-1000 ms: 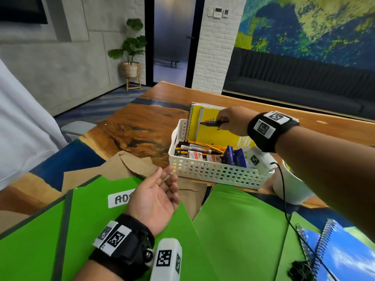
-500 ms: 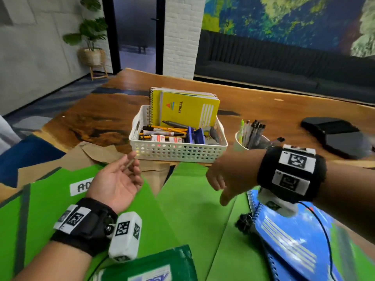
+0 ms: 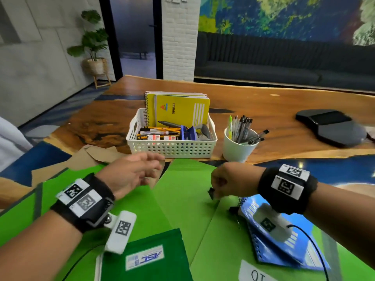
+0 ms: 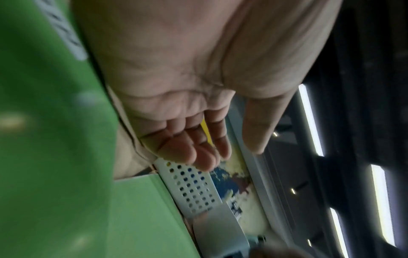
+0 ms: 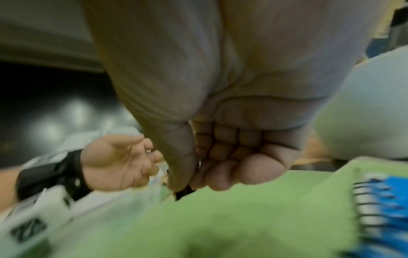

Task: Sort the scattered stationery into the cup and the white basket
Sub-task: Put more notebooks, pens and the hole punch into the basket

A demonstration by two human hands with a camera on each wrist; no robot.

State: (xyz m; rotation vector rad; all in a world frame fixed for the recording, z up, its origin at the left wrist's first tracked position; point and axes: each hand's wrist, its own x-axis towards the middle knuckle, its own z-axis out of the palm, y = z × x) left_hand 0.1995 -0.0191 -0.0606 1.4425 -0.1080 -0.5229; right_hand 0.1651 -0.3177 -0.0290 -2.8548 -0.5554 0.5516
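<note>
The white basket [image 3: 172, 148] stands mid-table with yellow spiral notebooks, pencils, markers and blue items inside. To its right a white cup [image 3: 236, 148] holds several pens. My right hand [image 3: 218, 188] hovers low over a green folder [image 3: 182, 199], fingers curled, thumb and forefinger pinching a small black clip [image 3: 211, 193]; the clip [image 5: 183, 192] shows below the thumb in the right wrist view. My left hand [image 3: 142, 171] floats empty in front of the basket [image 4: 189, 188], its fingers [image 4: 198, 153] loosely extended.
Green folders [image 3: 60, 199] cover the near table, a dark green pouch [image 3: 146, 258] on them. A blue spiral notebook [image 3: 284, 240] lies under my right wrist, another black clip [image 3: 233, 209] at its spiral. Brown envelopes [image 3: 91, 157] lie left, a black pad [image 3: 332, 126] far right.
My right hand left a marker in the basket, came down to the green folder and took hold of the black clip. My left hand turned from palm-up and drifted right.
</note>
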